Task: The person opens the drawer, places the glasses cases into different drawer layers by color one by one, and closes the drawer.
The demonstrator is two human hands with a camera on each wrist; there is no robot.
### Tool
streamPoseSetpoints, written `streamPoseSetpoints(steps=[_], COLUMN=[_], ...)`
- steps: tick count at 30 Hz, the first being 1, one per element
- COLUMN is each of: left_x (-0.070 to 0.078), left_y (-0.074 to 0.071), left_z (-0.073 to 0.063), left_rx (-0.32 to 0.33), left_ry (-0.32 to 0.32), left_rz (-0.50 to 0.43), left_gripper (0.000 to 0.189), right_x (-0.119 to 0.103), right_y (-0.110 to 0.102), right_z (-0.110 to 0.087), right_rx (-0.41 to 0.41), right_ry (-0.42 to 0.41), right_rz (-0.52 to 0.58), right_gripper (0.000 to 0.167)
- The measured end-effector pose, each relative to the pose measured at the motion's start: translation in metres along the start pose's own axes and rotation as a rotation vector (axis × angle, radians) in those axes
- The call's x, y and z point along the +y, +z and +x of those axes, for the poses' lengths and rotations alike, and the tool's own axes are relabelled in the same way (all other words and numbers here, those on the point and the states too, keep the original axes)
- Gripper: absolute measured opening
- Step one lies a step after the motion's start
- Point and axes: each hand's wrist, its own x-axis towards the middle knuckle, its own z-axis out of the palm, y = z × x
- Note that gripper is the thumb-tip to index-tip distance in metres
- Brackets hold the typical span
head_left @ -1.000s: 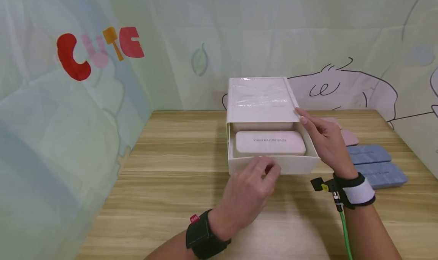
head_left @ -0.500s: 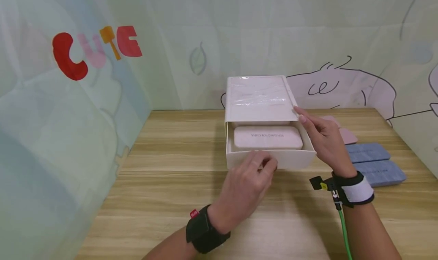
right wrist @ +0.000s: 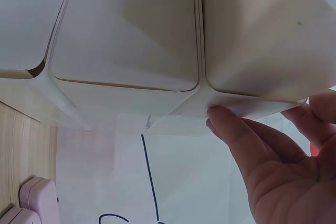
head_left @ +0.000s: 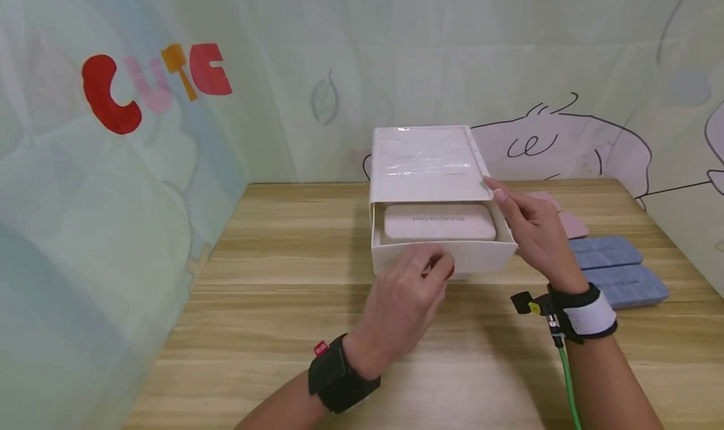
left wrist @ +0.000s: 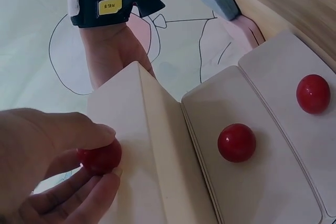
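White box (head_left: 424, 191), square-edged and smooth-walled, upright on the wood-grained table (head_left: 271, 329), at the dial's centre in the head view, with shiny, wrinkled clear film (head_left: 424, 153) over its top. At six o'clock, partly out of the top slot, a plain matte drawer (head_left: 483, 259); inside, a pale pink case (head_left: 440, 222), oblong, rounded at the corners, with dark print upside down. On the drawer front, a glossy red ball knob (left wrist: 100, 157), pinched between thumb and fingertips of the left hand (head_left: 403, 304). Below, two flat drawer fronts (left wrist: 210, 103) with matching round red knobs (left wrist: 237, 143). At three o'clock, right hand (head_left: 540, 235), fingers loosely extended and close together, tips touching the box's side wall; grip on anything impossible to tell. Farther toward three, smooth pink cases (head_left: 574, 227), partly hidden; at four, two mottled blue cases (head_left: 630, 286) side by side. Also at four, a strap wristband (head_left: 591, 314) with green cable (head_left: 568, 380); at seven, a black wristband (head_left: 346, 376). At ten, red, pink and orange letters (head_left: 110, 100) on the creased fabric backdrop (head_left: 283, 103).
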Motion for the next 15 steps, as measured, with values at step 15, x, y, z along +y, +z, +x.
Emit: streamPoseSetpoints(steps=[15], left_x=[-0.0071], left_y=[0.0053], left_z=[0.0021], left_rx=[0.023], left_ry=[0.021], left_rz=[0.026], left_gripper=[0.013], right_x=[-0.0005], right_y=[-0.0023], right_z=[0.0004], right_rx=[-0.037], right_ry=[0.009], right_rz=[0.033], right_gripper=[0.037])
